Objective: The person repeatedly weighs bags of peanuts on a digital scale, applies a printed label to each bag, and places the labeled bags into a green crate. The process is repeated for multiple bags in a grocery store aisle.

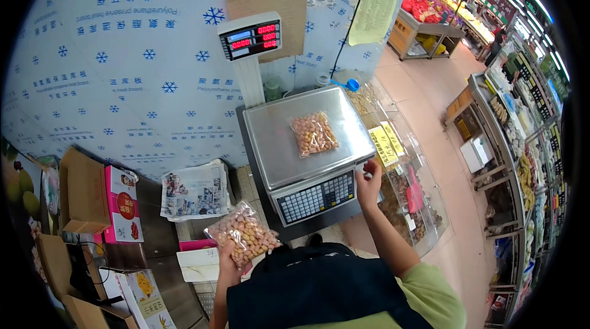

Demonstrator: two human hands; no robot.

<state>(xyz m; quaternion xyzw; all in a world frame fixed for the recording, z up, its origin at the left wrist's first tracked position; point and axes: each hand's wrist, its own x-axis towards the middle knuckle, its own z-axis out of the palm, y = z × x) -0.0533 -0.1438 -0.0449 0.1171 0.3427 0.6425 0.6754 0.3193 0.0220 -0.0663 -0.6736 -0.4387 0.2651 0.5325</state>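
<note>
A clear bag of shelled peanuts [245, 236] is in my left hand [229, 257], held low in front of my body, to the left of the scale. Another clear bag of peanuts [315, 134] lies flat on the steel pan [272, 144] of an electronic price scale. My right hand [370, 184] is at the scale's front right corner, beside the keypad [318, 197], with its fingers curled. Whether anything is between those fingers is hidden. A display head [250, 36] with lit red digits rises on a post behind the pan.
Clear bins [415, 200] with dry goods and a pink scoop [414, 190] stand right of the scale. Newspapers [196, 190] and cardboard boxes [85, 190] are on the left. A panelled wall [138, 75] closes the back. Produce stands [488, 112] line the aisle at right.
</note>
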